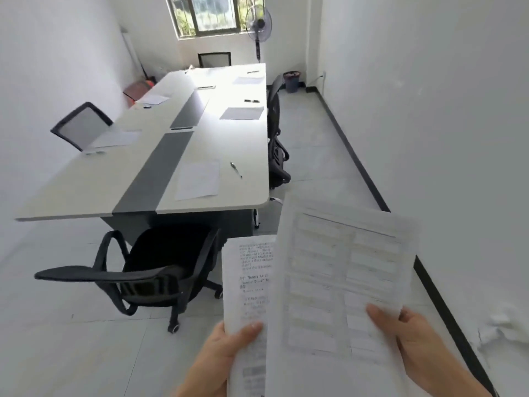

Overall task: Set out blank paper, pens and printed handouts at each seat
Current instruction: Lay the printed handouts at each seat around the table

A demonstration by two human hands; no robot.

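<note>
Hands grip printed white paper handouts: left hand (pixel 226 356) pinches text sheet (pixel 246 296), right hand (pixel 415 348) pinches table-form sheet (pixel 340 276), near long white table (pixel 86 181).

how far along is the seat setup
Done: paper and a pen lie at the nearest seat, and similar pairs further along the table. In hand: the left hand and right hand each hold printed handouts. Left: laying those out; none is plainly on the table.
</note>
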